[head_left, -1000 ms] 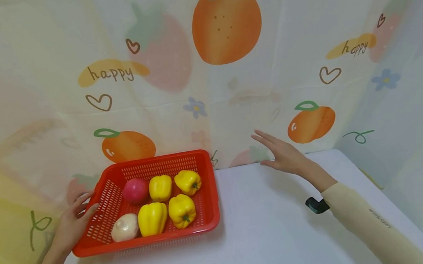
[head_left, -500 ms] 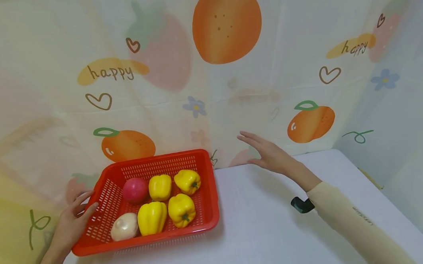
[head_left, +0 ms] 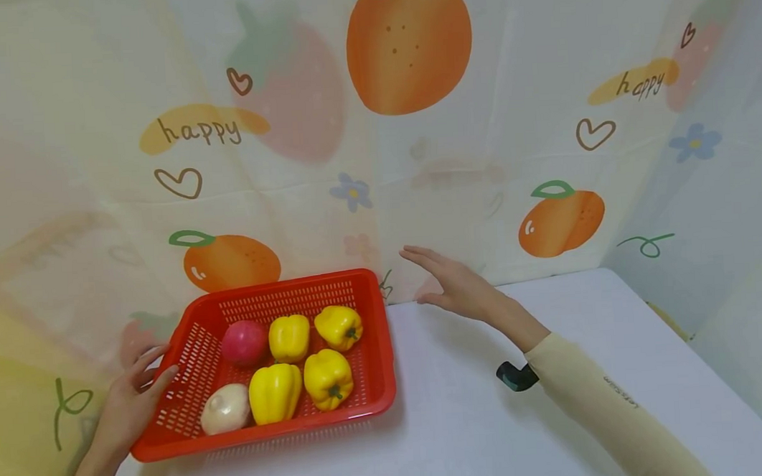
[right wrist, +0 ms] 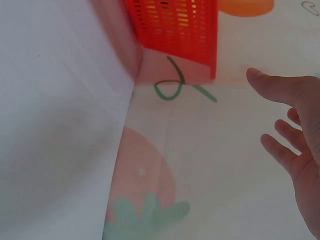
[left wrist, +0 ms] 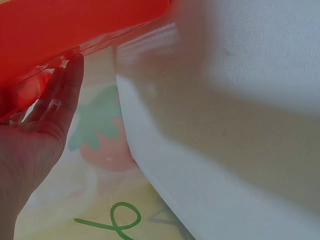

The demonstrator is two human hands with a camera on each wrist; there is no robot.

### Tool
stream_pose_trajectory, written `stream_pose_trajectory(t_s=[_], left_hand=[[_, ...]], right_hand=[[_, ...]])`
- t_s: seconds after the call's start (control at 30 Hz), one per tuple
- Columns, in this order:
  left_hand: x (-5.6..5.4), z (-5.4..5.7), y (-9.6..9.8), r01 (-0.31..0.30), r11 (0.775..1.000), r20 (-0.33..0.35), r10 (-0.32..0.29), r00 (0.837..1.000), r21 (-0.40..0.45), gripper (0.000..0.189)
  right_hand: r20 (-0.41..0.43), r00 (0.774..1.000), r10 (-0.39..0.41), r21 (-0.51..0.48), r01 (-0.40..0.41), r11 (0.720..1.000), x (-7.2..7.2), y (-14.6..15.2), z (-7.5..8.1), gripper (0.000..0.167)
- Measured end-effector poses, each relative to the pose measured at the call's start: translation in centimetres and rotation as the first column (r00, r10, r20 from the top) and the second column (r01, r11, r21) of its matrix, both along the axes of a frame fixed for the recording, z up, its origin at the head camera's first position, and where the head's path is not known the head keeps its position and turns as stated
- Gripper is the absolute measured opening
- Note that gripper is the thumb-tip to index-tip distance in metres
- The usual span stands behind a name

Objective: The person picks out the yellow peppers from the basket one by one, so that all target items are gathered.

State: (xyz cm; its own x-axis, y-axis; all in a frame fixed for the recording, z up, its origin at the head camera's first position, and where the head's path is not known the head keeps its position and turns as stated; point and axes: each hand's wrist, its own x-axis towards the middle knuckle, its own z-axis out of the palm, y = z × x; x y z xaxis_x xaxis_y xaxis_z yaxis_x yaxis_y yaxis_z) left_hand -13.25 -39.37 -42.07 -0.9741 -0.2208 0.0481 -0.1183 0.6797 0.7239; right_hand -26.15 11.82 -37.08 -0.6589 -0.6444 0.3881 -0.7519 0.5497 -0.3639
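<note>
A red plastic basket (head_left: 381, 382) with slotted walls stands at the left of the white table. In it lie several yellow bell peppers (head_left: 276, 394), a dark pink round fruit or vegetable (head_left: 244, 344) and a whitish round one with a small knob (head_left: 225, 409). My left hand (head_left: 129, 403) holds the basket's left rim; in the left wrist view its fingers (left wrist: 70, 82) lie against the outside of the red wall, and the thumb is hidden there. To the right of the basket, my right hand (head_left: 461, 285) hovers over the table with spread fingers, touching nothing.
Behind the white table (head_left: 469, 435) hangs a pale curtain (head_left: 430, 192) printed with fruit, flowers and hearts, close to the basket's back rim. A small black device (head_left: 516, 376) sits at the right wrist, by the beige sleeve.
My right hand has moved left across the back of the table, nearer to the basket. The left hand, the basket and its contents have stayed in place.
</note>
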Motion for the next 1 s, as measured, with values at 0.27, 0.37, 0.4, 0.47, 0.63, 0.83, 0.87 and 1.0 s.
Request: stream_pose_trajectory(t_s=[0.27,0.37,0.4,0.47,0.63,0.83,0.87,1.0], left_hand=[[-0.1,-0.1,-0.3,-0.007,1.000,0.010,0.006,1.000,0.004,0.058],[-0.1,-0.2,-0.3,-0.010,1.000,0.008,0.010,1.000,0.003,0.057],[0.0,-0.2,-0.3,-0.011,1.000,0.003,0.011,1.000,0.000,0.056],[0.0,-0.1,-0.3,-0.009,1.000,-0.001,0.009,1.000,-0.002,0.056],[0.0,0.0,-0.1,-0.008,1.000,-0.001,0.008,1.000,-0.002,0.057],[-0.1,-0.2,-0.2,-0.010,1.000,0.009,0.010,1.000,0.008,0.058],[-0.1,-0.2,-0.2,-0.011,1.000,0.007,0.011,1.000,0.004,0.058],[-0.1,-0.2,-0.2,-0.017,1.000,0.009,0.017,1.000,0.003,0.060]], right_hand=[[0.018,0.998,0.052,0.018,-0.052,0.998,0.1,-2.4,0.3,0.080],[0.050,0.997,0.059,0.022,-0.061,0.998,0.2,-3.4,0.6,0.081],[0.060,0.996,0.065,0.019,-0.066,0.998,0.2,-3.7,0.7,0.081],[0.073,0.995,0.074,0.025,-0.076,0.997,0.1,-4.3,0.7,0.081],[0.122,0.986,0.112,0.068,-0.120,0.990,0.3,-5.9,0.3,0.077],[0.156,0.976,0.151,0.117,-0.170,0.978,0.5,-7.8,-0.1,0.074],[0.159,0.975,0.152,0.124,-0.173,0.977,0.5,-8.1,-0.1,0.074],[0.194,0.970,0.144,0.146,-0.174,0.974,0.6,-9.3,-0.2,0.074]])
